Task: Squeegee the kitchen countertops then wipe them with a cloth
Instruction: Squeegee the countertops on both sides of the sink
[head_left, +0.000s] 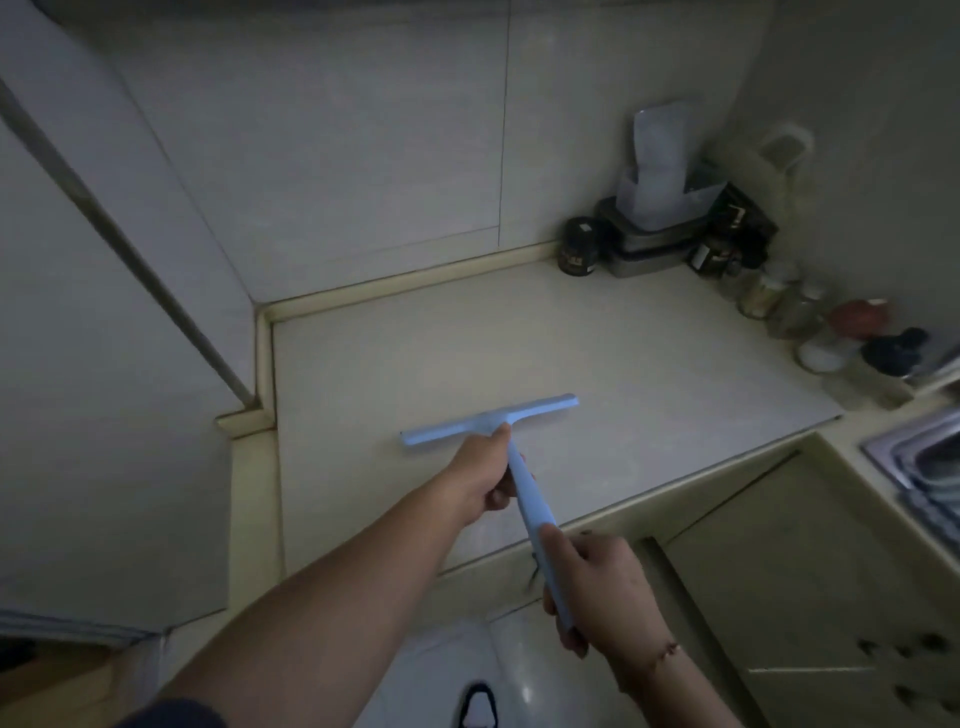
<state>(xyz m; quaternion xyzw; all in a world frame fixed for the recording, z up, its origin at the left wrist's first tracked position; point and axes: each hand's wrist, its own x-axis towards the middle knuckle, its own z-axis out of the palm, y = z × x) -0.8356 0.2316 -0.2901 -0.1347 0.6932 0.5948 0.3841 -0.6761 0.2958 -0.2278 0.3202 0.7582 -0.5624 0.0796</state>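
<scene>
A light blue squeegee (535, 410) lies with its blade across the middle of the pale countertop (649, 358), the handle slanting back toward me. My left hand (480, 475) grips the handle just behind the blade. My right hand (597, 587) grips the handle's lower end, out past the counter's front edge. No cloth is in view.
Dark jars (577, 253), a lidded box with a white pouch (655, 228) and several spice bottles (810, 317) crowd the back right corner and right side. A steel sink (919, 467) sits at far right. Cabinet doors (810, 571) run below the counter. A shoe (478, 706) stands on the tiled floor.
</scene>
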